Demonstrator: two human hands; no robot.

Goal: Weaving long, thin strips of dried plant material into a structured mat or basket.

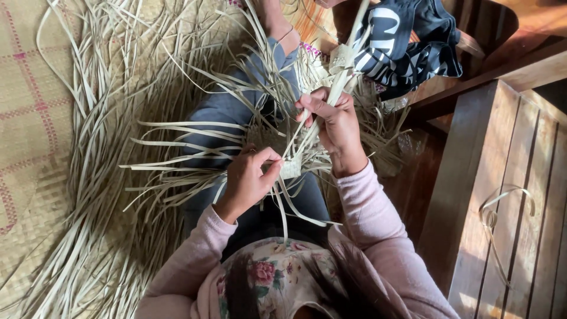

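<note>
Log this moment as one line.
left hand: pinching small pale woven strip piece | right hand: gripping long pale flat strips | surroundings: loose strips on woven mat

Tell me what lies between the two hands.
In the head view, a small woven patch with pale strips rising from it lies between the left hand and right hand.
</note>
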